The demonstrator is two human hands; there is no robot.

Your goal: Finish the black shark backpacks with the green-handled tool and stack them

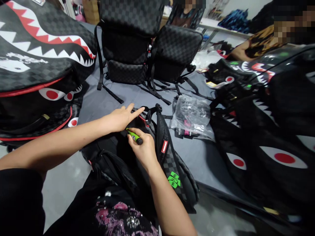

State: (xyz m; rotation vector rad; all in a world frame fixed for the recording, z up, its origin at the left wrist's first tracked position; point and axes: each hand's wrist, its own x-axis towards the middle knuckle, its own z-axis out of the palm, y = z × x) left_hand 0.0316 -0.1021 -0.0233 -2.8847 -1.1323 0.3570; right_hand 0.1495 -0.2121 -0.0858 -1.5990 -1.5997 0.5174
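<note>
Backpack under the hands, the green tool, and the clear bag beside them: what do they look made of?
Backpack: likely matte woven or coated synthetic fabric, with a printed checker pattern and webbing straps. Green tool in the right hand: seemingly smooth plastic with a black tip. Clear bag: thin glossy plastic film, crinkled, with glare. The left hand rests on the backpack.

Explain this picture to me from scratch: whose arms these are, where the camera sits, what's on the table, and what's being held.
The camera sits on a person's head, looking down, so both bare arms are that person's own. The left hand rests on a black backpack at the edge of the grey table, fingers stretched toward its top. The right hand grips a green tool with a dark tip; what kind I cannot tell. Around them lie shark-mouth backpacks, checkered black bags and a clear plastic packet. Another person sits at the far right.
</note>
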